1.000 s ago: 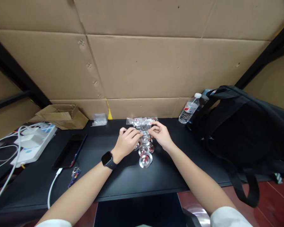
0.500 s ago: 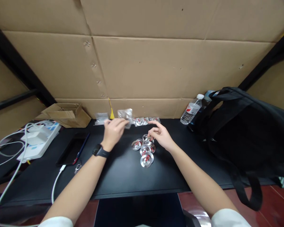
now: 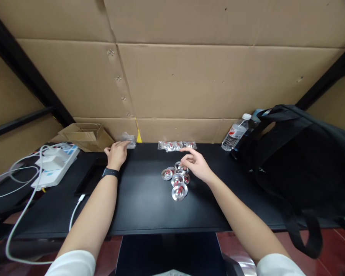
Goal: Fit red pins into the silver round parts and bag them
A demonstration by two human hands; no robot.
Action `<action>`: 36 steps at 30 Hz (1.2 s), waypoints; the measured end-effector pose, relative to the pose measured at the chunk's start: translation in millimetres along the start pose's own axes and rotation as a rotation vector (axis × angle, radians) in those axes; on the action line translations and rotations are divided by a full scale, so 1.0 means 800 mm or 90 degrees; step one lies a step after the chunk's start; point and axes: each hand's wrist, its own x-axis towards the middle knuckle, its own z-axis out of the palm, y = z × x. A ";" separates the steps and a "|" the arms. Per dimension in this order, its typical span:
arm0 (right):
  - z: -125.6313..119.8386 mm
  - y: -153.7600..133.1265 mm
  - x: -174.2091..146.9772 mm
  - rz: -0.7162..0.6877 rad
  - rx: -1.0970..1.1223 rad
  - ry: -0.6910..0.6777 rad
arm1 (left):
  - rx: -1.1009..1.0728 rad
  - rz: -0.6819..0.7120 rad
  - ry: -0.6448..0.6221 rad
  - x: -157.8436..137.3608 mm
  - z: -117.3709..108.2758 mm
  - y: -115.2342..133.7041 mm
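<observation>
My left hand (image 3: 117, 155) reaches to the back left of the table, its fingers stretched over crumpled clear plastic bags (image 3: 130, 140) and its thumb apart. My right hand (image 3: 197, 165) hovers at the upper right edge of a loose pile of shiny silver discs (image 3: 179, 191) with red markings. Its index finger points out straight; the other fingers bend loosely over the topmost disc, and I cannot make out whether they touch it. Behind the pile, against the cardboard, lies a row of discs in clear packets (image 3: 176, 146).
A brown paper bag (image 3: 89, 140) and a white power strip (image 3: 56, 168) with cables stand left. A dark phone (image 3: 90, 178) lies partly behind my left wrist. At right are a water bottle (image 3: 235, 134) and a large black backpack (image 3: 301, 165). Cardboard walls the back.
My left hand has moved left with a clear plastic bag, from the middle to the bags at the back left. My right hand stays by the discs. The view has shifted slightly.
</observation>
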 end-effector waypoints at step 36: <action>-0.004 0.012 0.002 -0.019 -0.021 -0.027 | -0.088 -0.011 -0.060 0.019 0.016 -0.013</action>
